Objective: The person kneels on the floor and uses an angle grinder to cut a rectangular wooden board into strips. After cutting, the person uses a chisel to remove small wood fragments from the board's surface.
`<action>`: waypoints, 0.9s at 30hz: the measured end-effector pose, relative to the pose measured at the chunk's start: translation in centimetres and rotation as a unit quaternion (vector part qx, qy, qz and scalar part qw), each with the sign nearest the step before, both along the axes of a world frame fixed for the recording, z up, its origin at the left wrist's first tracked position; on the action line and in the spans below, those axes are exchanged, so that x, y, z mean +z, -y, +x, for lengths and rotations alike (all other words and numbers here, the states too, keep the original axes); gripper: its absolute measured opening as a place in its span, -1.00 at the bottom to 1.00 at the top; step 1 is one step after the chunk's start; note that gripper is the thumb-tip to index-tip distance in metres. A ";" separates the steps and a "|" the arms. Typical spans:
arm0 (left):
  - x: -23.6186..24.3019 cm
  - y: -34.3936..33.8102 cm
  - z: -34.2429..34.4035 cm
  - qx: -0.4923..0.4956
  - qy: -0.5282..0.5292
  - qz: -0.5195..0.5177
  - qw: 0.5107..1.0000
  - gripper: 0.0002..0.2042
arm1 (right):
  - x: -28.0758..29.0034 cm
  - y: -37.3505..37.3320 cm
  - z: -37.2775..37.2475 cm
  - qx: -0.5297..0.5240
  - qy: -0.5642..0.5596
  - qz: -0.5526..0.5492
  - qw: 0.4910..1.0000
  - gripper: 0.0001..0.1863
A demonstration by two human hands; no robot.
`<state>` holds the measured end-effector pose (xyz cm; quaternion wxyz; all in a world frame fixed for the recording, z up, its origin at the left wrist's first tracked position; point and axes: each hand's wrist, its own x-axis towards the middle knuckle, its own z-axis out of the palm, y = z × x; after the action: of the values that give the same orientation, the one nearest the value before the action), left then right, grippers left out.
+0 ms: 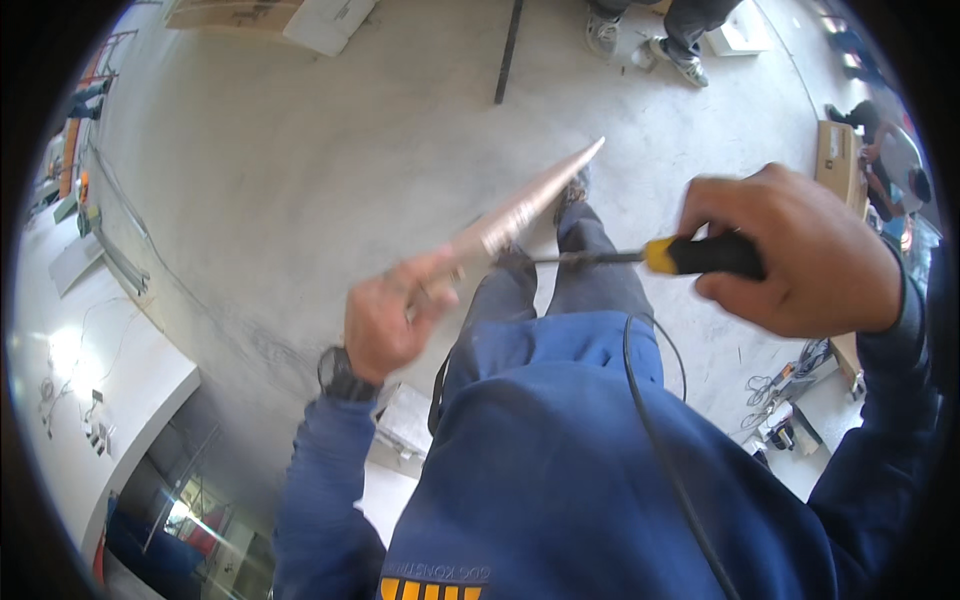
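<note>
My left hand (388, 315) is closed on one end of a long, flat, pale brown panel (520, 208), seen nearly edge-on and tilted up toward the far right. In my right hand (800, 250) is a screwdriver (705, 255) with a black and yellow handle, its thin dark shaft pointing left. The shaft's tip ends close to the panel near my left hand; whether it touches cannot be made out. Both hands are slightly blurred, and my left fingertips are partly hidden behind the panel's end.
A black cable (655, 430) hangs down my front. At left stands a white table (150, 385) with small parts on it. Another person's shoes (680, 62) are on the floor ahead, near a dark bar (509, 55). A cardboard box (838, 160) and a seated person are at far right.
</note>
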<state>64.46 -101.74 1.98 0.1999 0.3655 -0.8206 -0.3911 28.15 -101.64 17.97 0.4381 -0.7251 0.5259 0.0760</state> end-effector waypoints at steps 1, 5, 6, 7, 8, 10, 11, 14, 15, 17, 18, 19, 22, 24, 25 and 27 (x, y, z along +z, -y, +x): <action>0.1 0.5 0.2 0.024 0.029 0.032 0.999 -0.57 | 0.4 -0.4 -0.8 -0.032 -0.019 0.025 0.999 -0.75; -0.7 3.8 0.6 0.072 0.009 0.040 0.997 -0.50 | -1.6 -1.7 -1.8 -0.145 0.053 0.124 0.980 -0.76; -0.8 4.3 0.7 0.081 0.006 0.056 0.995 -0.50 | -2.8 -2.3 -1.8 -0.149 0.077 0.110 0.980 -0.77; -0.9 4.7 0.9 0.099 0.001 0.071 0.993 -0.49 | -4.3 -2.9 -1.5 -0.167 0.084 0.099 0.977 -0.76; -1.0 5.0 0.9 0.107 0.003 0.069 0.992 -0.49 | -6.0 -3.5 -1.2 -0.181 0.125 0.069 0.973 -0.76; -1.1 5.3 1.1 0.105 0.010 0.073 0.992 -0.52 | -10.0 -5.6 -0.1 -0.243 0.227 0.045 0.942 -0.75; -1.1 5.5 1.1 0.109 0.010 0.077 0.991 -0.53 | -12.2 -6.1 0.5 -0.277 0.291 0.031 0.915 -0.75; -1.3 6.0 1.3 0.148 -0.011 0.096 0.984 -0.57 | -17.6 -7.6 3.3 -0.354 0.433 0.052 0.827 -0.76; -1.3 6.3 1.3 0.154 -0.017 0.105 0.982 -0.59 | -18.9 -7.5 5.1 -0.364 0.454 0.084 0.809 -0.76; -1.4 6.4 1.2 0.180 -0.034 0.125 0.975 -0.61 | -21.1 -5.9 10.0 -0.448 0.459 0.191 0.743 -0.72; -1.4 6.3 1.1 0.193 -0.024 0.132 0.972 -0.62 | -21.8 -4.6 12.6 -0.486 0.454 0.163 0.728 -0.69; -1.4 6.4 1.1 0.205 -0.014 0.138 0.969 -0.62 | -22.3 -3.2 15.3 -0.524 0.447 0.136 0.712 -0.65; -1.6 6.5 0.7 0.233 -0.022 0.141 0.962 -0.64 | -23.5 0.9 21.4 -0.561 0.470 -0.017 0.681 -0.60; -1.6 6.9 0.7 0.250 -0.012 0.133 0.959 -0.61 | -23.8 2.6 23.3 -0.571 0.461 -0.040 0.679 -0.59; -1.7 7.1 0.7 0.257 0.007 0.127 0.958 -0.58 | -24.0 2.8 23.5 -0.565 0.459 -0.025 0.685 -0.60; -1.9 7.3 0.8 0.263 0.029 0.123 0.957 -0.55 | -24.2 3.2 23.3 -0.551 0.438 0.024 0.710 -0.61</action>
<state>65.28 -109.06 0.13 0.2252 0.6012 -0.6467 -0.4118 51.47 -104.84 -6.26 0.6007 -0.2480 0.5788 -0.4925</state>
